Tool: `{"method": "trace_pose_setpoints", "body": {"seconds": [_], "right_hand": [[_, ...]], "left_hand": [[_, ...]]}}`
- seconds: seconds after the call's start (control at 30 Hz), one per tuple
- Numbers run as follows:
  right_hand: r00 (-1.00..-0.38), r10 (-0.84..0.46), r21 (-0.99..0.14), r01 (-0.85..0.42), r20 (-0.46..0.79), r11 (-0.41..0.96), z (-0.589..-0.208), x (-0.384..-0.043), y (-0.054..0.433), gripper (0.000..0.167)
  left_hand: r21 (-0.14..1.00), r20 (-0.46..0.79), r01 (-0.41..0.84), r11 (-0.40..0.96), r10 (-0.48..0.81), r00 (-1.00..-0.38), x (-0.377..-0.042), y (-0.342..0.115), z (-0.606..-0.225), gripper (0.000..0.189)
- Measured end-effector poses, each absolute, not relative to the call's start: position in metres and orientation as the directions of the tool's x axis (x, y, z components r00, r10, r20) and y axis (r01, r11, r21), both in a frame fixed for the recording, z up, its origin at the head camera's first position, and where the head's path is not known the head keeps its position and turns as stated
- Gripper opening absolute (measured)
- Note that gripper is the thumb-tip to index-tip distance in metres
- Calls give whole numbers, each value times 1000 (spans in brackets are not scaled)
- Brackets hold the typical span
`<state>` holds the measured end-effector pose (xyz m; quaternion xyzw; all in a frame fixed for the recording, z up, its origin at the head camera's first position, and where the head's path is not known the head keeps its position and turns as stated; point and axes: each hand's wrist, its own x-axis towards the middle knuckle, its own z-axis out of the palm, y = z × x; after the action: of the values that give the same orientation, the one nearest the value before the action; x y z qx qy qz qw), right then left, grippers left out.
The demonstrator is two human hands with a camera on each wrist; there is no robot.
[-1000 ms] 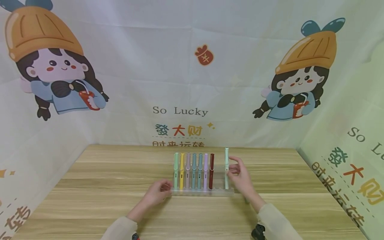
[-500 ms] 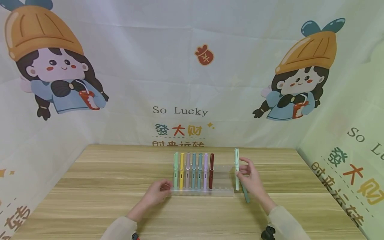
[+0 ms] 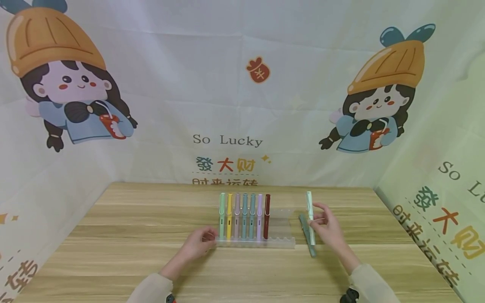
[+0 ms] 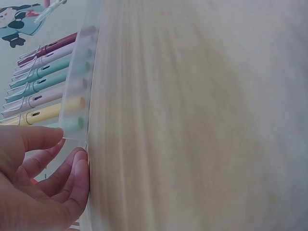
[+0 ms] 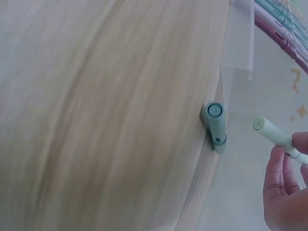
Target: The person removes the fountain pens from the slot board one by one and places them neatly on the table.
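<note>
A clear pen rack [image 3: 281, 243] stands on the table, its left part filled with a row of upright capped pens. My left hand [image 3: 198, 243] holds the rack's left end, thumb and fingers at its corner [image 4: 67, 132] in the left wrist view. Right of the rack, my right hand [image 3: 329, 229] pinches a pale mint pen [image 3: 309, 202] near its middle, cap upward and slightly tilted. Behind and below it, a dark green pen [image 3: 305, 228] lies on the table; its round end [image 5: 215, 110] faces the right wrist camera.
The racked pens run from a light green pen [image 3: 222, 219] and a yellow pen [image 3: 229, 223] through mauve, teal and lavender to a dark red pen [image 3: 267, 223]. Bare notches line the rack's right part. A printed cloth [image 3: 242, 105] hangs behind the wooden table [image 3: 144, 219].
My right hand has lifted the pale mint pen out of the rack's right end and carried it right, beside the dark green pen, which has come into view. My left hand stays put.
</note>
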<state>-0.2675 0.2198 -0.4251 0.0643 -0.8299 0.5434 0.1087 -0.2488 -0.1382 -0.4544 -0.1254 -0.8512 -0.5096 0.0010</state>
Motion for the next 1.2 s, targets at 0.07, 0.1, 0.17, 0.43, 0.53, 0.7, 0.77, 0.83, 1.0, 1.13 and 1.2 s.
{"method": "trace_pose_setpoints", "body": {"seconds": [0.07,0.1,0.17,0.43,0.53,0.7,0.77,0.83,1.0,1.13,1.2], "right_hand": [[-972,15,-888,-209,236,409,-425,-267,223,50],[-973,15,-887,-202,228,415,-425,-266,225,50],[-977,8,-886,-188,211,424,-425,-266,229,50],[-988,-13,-868,-143,155,476,-427,-265,242,50],[-991,-20,-862,-127,135,492,-429,-266,244,48],[-993,-38,-856,-113,108,505,-431,-267,245,47],[-995,-48,-856,-102,90,507,-431,-267,245,47],[-995,-65,-857,-96,73,506,-432,-267,245,47],[-994,-90,-845,-98,59,526,-438,-270,245,45],[-995,-91,-831,-80,36,550,-444,-273,246,45],[-996,-90,-826,-66,19,559,-446,-273,245,45]], "left_hand": [[867,131,217,448,215,-968,-249,-138,-454,13],[868,130,216,447,215,-968,-249,-138,-454,13],[869,128,213,446,214,-968,-249,-138,-454,13],[865,142,226,447,214,-966,-250,-139,-455,13],[865,140,226,447,217,-966,-249,-139,-455,13],[866,134,221,449,216,-967,-249,-138,-455,13],[866,132,216,450,212,-968,-248,-138,-455,13],[867,130,215,450,212,-969,-248,-138,-455,13],[865,133,218,451,213,-968,-248,-138,-455,13],[866,129,213,453,208,-969,-248,-138,-455,13],[867,127,209,452,206,-970,-248,-138,-454,13]]}}
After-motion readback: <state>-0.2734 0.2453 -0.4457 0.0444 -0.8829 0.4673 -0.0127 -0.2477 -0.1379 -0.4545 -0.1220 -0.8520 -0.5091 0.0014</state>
